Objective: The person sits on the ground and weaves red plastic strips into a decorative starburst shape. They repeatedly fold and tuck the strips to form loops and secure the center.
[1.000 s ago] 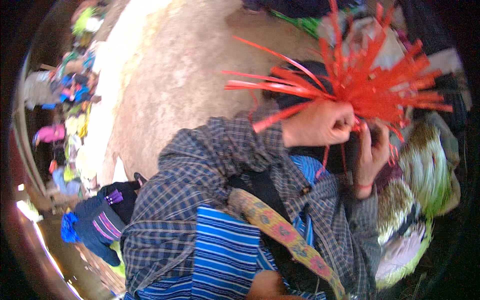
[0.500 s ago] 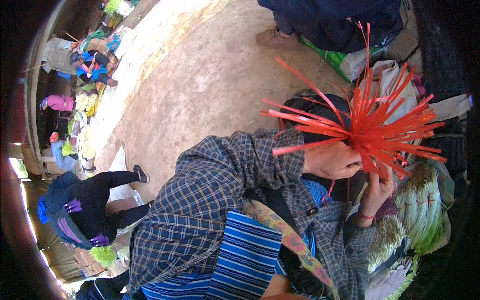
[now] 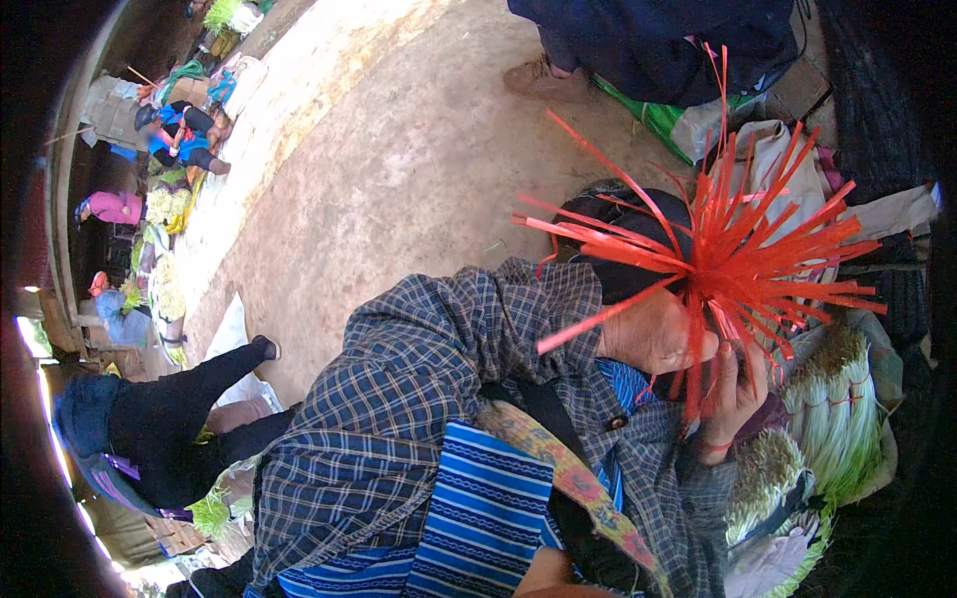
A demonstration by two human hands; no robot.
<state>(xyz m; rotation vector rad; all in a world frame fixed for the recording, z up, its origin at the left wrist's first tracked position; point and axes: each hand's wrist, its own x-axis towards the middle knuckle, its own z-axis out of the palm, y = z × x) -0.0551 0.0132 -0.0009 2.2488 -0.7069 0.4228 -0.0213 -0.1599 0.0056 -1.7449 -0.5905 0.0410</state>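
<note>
A bunch of red plastic strips fans out in all directions from my left hand, which is closed round its middle. My right hand, with a thin red band at the wrist, is just below and to the right. Its raised fingers meet the lower strips, and the fingertips look closed on one or more of them. Some strips hang down between the two hands and hide part of the left fingers. Both arms wear dark checked sleeves.
Tied bundles of white-stemmed greens lie at the right, beside my right hand. A person in dark clothes is at the top, by a green-and-white sack. Another person in black walks at the left. Several people sit among produce farther off.
My right hand has lowered slightly and its fingers have straightened upward. The strips have shifted, with more hanging between the hands. The walking person at the left has moved further left.
</note>
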